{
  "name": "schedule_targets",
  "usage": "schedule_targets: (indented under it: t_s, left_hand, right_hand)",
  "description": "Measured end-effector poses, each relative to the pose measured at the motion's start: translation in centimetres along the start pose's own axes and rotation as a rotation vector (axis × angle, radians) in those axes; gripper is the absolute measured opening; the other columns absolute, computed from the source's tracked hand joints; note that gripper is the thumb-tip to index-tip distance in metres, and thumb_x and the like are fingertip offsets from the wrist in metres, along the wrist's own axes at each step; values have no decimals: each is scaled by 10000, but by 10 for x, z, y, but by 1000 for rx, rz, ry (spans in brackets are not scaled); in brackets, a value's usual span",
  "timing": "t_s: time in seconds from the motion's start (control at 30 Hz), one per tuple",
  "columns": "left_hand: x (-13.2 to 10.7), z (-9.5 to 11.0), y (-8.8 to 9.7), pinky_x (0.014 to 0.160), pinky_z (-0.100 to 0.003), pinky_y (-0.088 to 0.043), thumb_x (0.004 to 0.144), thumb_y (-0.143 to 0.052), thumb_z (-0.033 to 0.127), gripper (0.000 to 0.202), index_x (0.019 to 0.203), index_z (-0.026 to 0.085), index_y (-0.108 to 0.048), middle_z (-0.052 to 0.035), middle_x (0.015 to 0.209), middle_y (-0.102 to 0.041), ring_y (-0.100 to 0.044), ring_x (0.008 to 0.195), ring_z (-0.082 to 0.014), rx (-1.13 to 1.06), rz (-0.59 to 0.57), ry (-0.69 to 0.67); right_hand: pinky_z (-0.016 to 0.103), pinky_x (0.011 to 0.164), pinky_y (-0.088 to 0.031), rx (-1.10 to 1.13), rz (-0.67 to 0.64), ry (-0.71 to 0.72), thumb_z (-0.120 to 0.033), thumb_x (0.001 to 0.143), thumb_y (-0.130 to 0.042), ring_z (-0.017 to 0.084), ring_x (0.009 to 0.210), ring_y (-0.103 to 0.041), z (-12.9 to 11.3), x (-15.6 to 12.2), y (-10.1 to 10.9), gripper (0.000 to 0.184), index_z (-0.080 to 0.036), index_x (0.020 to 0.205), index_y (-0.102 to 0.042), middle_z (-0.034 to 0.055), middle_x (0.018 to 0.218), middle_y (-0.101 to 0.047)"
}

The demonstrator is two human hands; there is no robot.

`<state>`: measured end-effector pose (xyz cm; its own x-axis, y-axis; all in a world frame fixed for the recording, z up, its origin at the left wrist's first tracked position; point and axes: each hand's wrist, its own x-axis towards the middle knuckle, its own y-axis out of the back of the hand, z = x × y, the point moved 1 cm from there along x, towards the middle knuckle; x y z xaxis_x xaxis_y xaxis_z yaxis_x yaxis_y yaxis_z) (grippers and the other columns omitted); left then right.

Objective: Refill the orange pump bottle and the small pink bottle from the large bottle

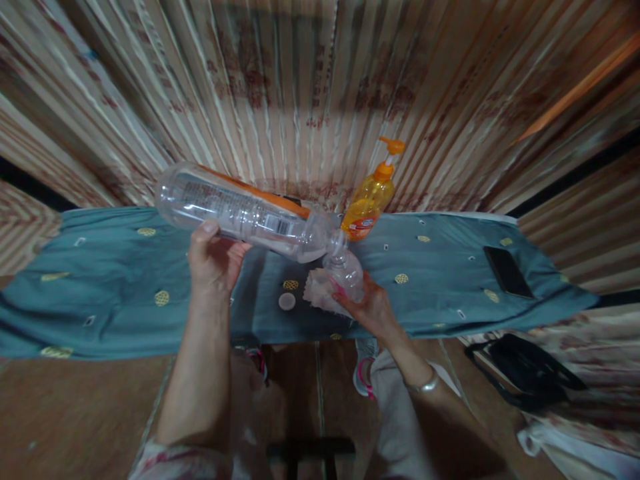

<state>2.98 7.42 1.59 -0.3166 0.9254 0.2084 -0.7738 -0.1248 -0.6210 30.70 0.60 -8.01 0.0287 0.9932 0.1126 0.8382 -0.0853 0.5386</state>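
My left hand [215, 257] is closed around the lower body of a large clear plastic bottle [240, 210] with an orange-edged label and a barcode. The bottle is tilted, its neck lower and pointing right. Its mouth meets or nearly meets the mouth of a small clear plastic bottle [345, 270], which my right hand [367, 303] grips from the right. A crumpled pale cloth [320, 291] lies beneath the small bottle. To its left a round whitish cap [287, 301] rests on the table. Behind stands an orange pump bottle [367, 203] with yellow-orange liquid.
The narrow table has a teal cloth [115, 267] with pineapple prints. A black phone [509, 271] lies at its right end. A pleated curtain [300, 100] hangs right behind. On the right, below the table, sits a black bag [530, 370].
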Motion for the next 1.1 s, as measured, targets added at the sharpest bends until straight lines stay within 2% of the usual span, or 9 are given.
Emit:
schedule_targets:
  t_s: [0.3, 0.57, 0.7, 0.87, 0.97, 1.1]
  left_hand:
    - [-1, 0, -2, 752, -426, -674, 561, -867, 408, 378, 898, 292, -739, -46, 896, -783, -733, 910, -289, 16, 6, -12]
    - [0, -1, 2, 817, -466, -675, 623, -847, 420, 343, 922, 297, -732, -56, 903, -784, -738, 1052, -333, 15, -46, -13]
    - [0, -1, 3, 774, -463, -675, 599, -852, 414, 317, 868, 300, -730, -57, 854, -772, -734, 1020, -331, 18, -26, 9]
    - [0, -2, 3, 720, -395, -660, 602, -835, 411, 331, 894, 288, -739, -38, 880, -779, -734, 962, -288, 21, -15, 11]
    - [-1, -1, 0, 733, -378, -663, 598, -824, 404, 342, 906, 280, -739, -40, 929, -789, -725, 902, -257, 13, 3, -20]
    - [-2, 0, -4, 763, -407, -670, 585, -834, 396, 361, 916, 294, -733, -44, 890, -770, -714, 878, -262, 15, 11, -17]
  right_hand:
    - [528, 923, -639, -2, 0, -6, -504, 791, -784, 397, 1066, -794, 0, 0, 0, 558, -219, 1255, -663, 150, 1142, -822]
    - [531, 937, -634, -6, 5, -10, -497, 791, -818, 392, 1067, -793, 0, 0, 1, 553, -234, 1256, -676, 137, 1143, -826]
    - [522, 928, -641, -15, 8, -1, -477, 792, -828, 390, 1070, -795, -1, 0, 1, 540, -241, 1253, -678, 136, 1143, -826]
    - [527, 928, -643, -11, 1, 6, -493, 813, -800, 388, 1075, -794, 0, 0, 0, 546, -227, 1271, -665, 140, 1151, -823]
    - [543, 929, -639, -15, 8, -4, -487, 794, -814, 399, 1067, -793, 1, 0, 0, 554, -220, 1258, -673, 148, 1139, -823]
    - [548, 944, -636, -2, 6, -17, -485, 769, -839, 403, 1078, -789, 1, 0, 1, 561, -237, 1247, -681, 139, 1147, -825]
